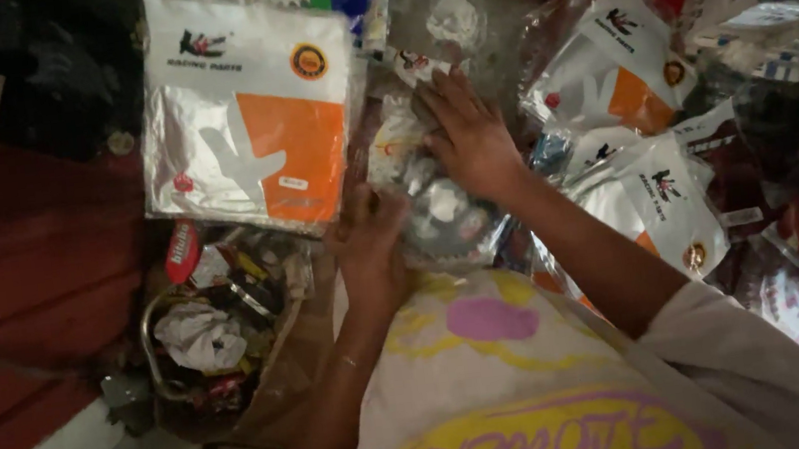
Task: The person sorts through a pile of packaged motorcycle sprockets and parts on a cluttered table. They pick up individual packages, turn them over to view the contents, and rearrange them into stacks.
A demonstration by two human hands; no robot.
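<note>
1. Here your left hand (pixel 369 248) curls around the near edge of a clear plastic packet with a dark round toothed part inside (pixel 446 214); fingers bent, thumb on top, so it looks closed on that edge.
2. Your right hand (pixel 470 136) lies flat, fingers spread and nearly straight, palm down on the far end of the same clear packet and the smaller packets under it. It grips nothing; it presses.
3. The packet sits at the middle of the heap, just above the yellow and pink printed shirt (pixel 498 384), between the large white and orange flat packet (pixel 246 112) on the left and the pile of smaller white and orange packets (pixel 619 79) on the right.
4. A round basket of crumpled wrappers and scraps (pixel 206 332) stands near the left hand, lower left.
5. Risk: the plastic is glossy and the heap is loose. If you pull with the left hand while the right presses, the packet may slide or drag neighbours off the pile.
6. Risk: light is dim and the frame is blurred; similar packets overlap, so picking the wrong one is likely.
7. Risk: the toothed part could pierce its thin film if squeezed.
</note>
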